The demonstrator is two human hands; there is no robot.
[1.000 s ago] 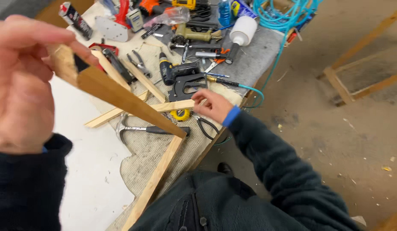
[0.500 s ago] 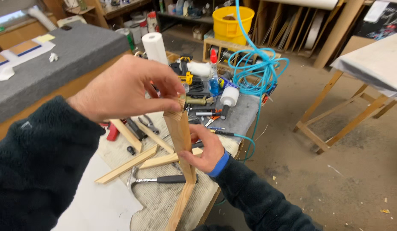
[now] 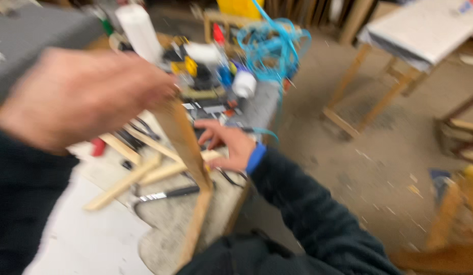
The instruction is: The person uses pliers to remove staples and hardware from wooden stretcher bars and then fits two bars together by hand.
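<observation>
Left hand (image 3: 78,97) gripped the wooden strip's (image 3: 183,137) top, strip slanting down and nearward; right hand (image 3: 228,145) lay open, flat on the worktop (image 3: 170,224) strips just right.

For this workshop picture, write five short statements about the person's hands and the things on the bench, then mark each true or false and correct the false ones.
1. The left hand grips the top of a wooden strip. True.
2. The right hand is raised high above the bench. False: it rests low on the cluttered bench, on a wooden slat.
3. A hammer lies on the bench near the strip's lower end. True.
4. The coiled hose at the far end of the bench is red. False: it is blue.
5. The right sleeve shows a blue cuff. True.
</observation>
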